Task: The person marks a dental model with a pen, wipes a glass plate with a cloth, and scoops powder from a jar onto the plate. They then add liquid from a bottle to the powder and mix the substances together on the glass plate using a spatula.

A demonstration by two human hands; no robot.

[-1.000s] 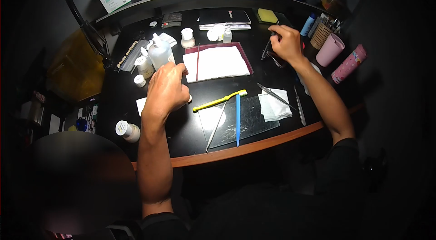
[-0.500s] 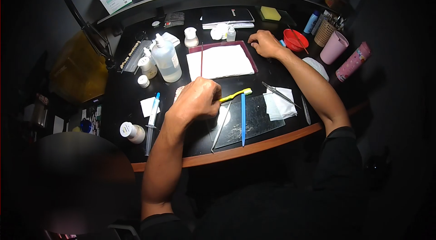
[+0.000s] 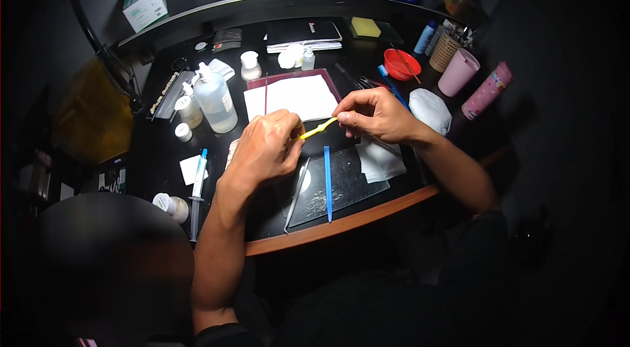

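A yellow toothbrush [image 3: 320,129] spans the gap between my hands above the black desk. My left hand [image 3: 269,147] is closed around its handle. The fingertips of my right hand [image 3: 377,114] pinch the head end, hiding the bristles. Behind the hands lies a white tissue pad [image 3: 295,98] on a dark red tray [image 3: 333,84]. A thin dark red brush [image 3: 266,94] rests over the pad, its near end close to my left hand. Below the toothbrush, a blue stick [image 3: 328,183] and a metal probe [image 3: 297,196] lie on a glass plate [image 3: 354,196].
Left stand a clear squeeze bottle [image 3: 218,104], small jars [image 3: 184,132] and a syringe [image 3: 198,196]. Folded tissues [image 3: 380,162] lie below my right hand. To the right are a red bowl [image 3: 401,65], a white wrapped bundle [image 3: 430,111] and a pink cup [image 3: 458,73].
My right hand has come from beside the red bowl to the toothbrush's head and taken hold of it. My left hand keeps its grip on the handle. The view has shifted slightly.
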